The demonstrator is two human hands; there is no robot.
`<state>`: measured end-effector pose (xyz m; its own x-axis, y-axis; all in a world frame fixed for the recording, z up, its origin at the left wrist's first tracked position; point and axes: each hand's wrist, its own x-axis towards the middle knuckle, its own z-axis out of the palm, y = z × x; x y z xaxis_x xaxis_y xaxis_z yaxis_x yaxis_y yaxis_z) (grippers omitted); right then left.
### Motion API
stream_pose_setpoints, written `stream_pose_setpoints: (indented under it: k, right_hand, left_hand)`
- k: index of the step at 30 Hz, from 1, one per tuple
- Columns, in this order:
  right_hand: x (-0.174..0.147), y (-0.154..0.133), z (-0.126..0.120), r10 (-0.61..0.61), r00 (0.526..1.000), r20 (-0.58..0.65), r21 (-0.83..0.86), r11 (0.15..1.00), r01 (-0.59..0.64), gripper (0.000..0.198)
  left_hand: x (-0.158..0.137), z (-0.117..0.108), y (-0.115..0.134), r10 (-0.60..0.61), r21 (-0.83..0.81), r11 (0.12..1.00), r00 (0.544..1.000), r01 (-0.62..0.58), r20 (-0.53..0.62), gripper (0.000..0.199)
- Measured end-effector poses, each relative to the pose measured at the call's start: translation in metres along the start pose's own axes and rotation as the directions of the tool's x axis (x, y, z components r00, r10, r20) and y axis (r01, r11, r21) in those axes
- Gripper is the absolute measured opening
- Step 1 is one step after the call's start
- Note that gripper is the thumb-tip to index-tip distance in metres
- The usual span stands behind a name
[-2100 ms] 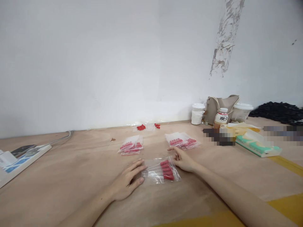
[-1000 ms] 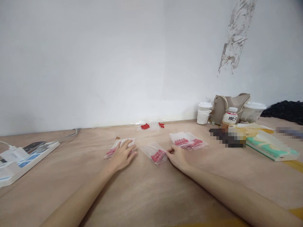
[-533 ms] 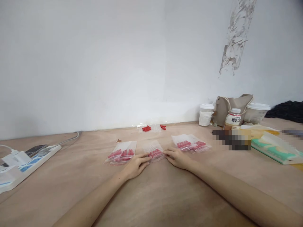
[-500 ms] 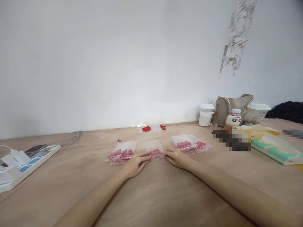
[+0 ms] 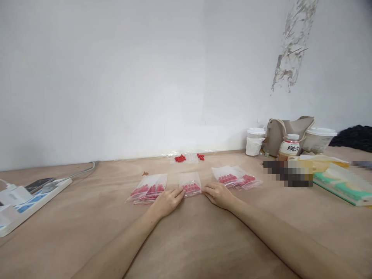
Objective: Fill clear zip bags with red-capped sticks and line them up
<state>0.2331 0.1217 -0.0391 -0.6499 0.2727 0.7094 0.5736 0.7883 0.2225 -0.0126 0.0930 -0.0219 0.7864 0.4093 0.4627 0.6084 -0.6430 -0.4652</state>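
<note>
Bare white wall, scarred at about two o'clock, backs a wide plywood table (image 5: 203,248). Both hands now rest flat on it at twelve o'clock: the left hand (image 5: 166,201) and right hand (image 5: 217,193) lie open, fingertips pressing the near corners of a small clear bag of red pieces (image 5: 190,184). Two seconds back that bag lay close in front of the person; it has since been slid outward into line between the left stack of bags (image 5: 148,188) at eleven and the right stack of bags (image 5: 236,178) at one. Neither hand grips anything. Loose red pieces (image 5: 180,158) lie against the wall (nobody touching them), a power strip (image 5: 31,197) sits at nine, cups and a bottle (image 5: 288,147) at two.
</note>
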Motion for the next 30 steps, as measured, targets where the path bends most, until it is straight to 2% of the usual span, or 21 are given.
stream_pose_setpoints:
  k: [7, 11, 17, 23, 30]
  right_hand:
    - [0.004, 0.003, -0.002, -0.117, 0.993, 0.029, -0.135, 0.984, 0.120, 0.027]
    - [0.006, 0.003, -0.003, -0.178, 0.983, 0.054, -0.178, 0.967, 0.184, 0.028]
    - [0.007, 0.003, -0.005, -0.177, 0.982, 0.063, -0.176, 0.967, 0.186, 0.026]
    - [0.006, 0.001, -0.006, -0.121, 0.991, 0.053, -0.221, 0.967, 0.130, 0.021]
    - [0.033, -0.027, 0.008, -0.182, 0.980, 0.077, -0.211, 0.958, 0.194, 0.016]
  left_hand:
    - [-0.004, 0.000, 0.000, 0.009, 0.089, 0.996, 1.000, -0.010, 0.014, 0.028]
    - [-0.004, -0.001, 0.000, -0.009, 0.057, 0.998, 1.000, 0.008, 0.005, 0.027]
    - [-0.003, -0.002, 0.000, -0.018, 0.043, 0.999, 1.000, 0.018, -0.002, 0.027]
    - [-0.003, 0.001, 0.000, -0.041, 0.024, 0.999, 0.999, 0.041, -0.017, 0.028]
    - [0.000, -0.001, 0.004, -0.043, 0.002, 0.999, 0.994, 0.044, -0.105, 0.030]
